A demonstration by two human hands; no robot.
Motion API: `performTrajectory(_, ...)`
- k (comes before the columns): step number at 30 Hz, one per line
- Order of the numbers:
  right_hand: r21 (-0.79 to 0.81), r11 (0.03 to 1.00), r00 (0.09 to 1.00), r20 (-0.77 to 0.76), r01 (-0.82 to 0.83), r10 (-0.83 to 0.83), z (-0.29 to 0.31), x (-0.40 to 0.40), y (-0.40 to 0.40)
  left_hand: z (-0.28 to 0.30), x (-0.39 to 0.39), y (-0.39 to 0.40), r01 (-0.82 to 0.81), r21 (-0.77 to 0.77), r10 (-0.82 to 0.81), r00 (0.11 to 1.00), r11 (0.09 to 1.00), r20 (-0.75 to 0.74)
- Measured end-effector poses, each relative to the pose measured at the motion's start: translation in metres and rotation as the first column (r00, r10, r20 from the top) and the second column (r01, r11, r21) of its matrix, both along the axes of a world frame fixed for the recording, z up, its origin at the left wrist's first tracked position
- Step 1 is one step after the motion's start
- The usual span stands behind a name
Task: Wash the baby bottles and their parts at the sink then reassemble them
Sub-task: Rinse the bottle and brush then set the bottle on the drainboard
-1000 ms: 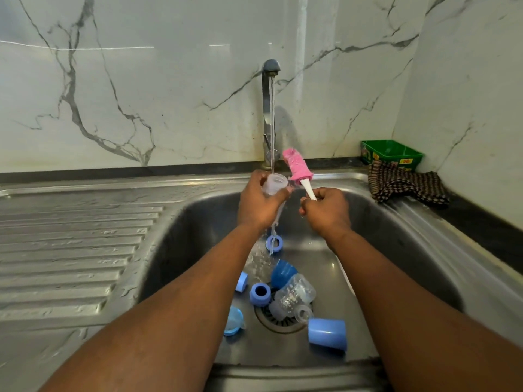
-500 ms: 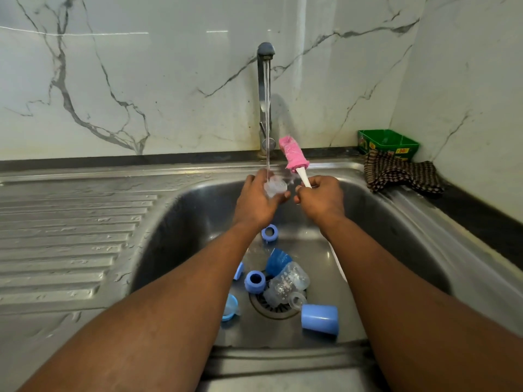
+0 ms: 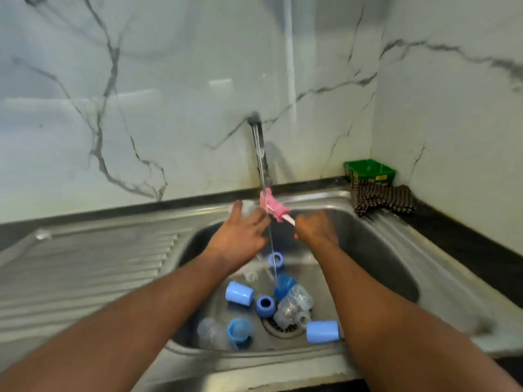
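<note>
My left hand [image 3: 239,236] grips a small clear bottle part [image 3: 247,208] just left of the running water. My right hand [image 3: 315,229] holds the white handle of a pink bottle brush [image 3: 272,206], whose sponge head sits under the stream from the tap [image 3: 259,142]. Down in the steel sink [image 3: 376,250] lie blue caps [image 3: 239,293] [image 3: 322,331], blue collar rings [image 3: 265,306] [image 3: 275,260], a dark blue cap [image 3: 283,285], a clear bottle [image 3: 294,305] over the drain, and another clear bottle with a blue collar [image 3: 223,332] at the front left.
A ribbed steel draining board [image 3: 93,267] lies to the left of the basin. A green tub [image 3: 369,171] and a checked cloth [image 3: 382,198] sit in the back right corner. Marble walls close off the back and the right.
The brush head has tilted left into the water stream. My left hand has shifted the clear part out of the stream to its left. The view has tilted upward.
</note>
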State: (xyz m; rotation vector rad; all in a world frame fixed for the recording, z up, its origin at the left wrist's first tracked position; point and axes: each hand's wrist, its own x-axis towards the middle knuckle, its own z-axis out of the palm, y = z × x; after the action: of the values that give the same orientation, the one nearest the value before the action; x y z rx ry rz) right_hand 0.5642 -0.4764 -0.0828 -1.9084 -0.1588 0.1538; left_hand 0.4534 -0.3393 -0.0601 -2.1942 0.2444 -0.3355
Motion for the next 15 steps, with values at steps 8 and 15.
performTrajectory(8, -0.381, 0.911, 0.962, 0.267, 0.159, -0.056, 0.040, -0.065, -0.020, 0.036, -0.083, 0.006, -0.080, -0.191, 0.114, 0.977, 0.978, 0.179)
performTrajectory(15, -0.709, 0.704, 0.860, 0.329, -0.048, 0.390, 0.031, -0.141, 0.019, 0.047, -0.190, 0.060, -0.229, -0.311, 0.300, 0.933, 0.922, 0.201)
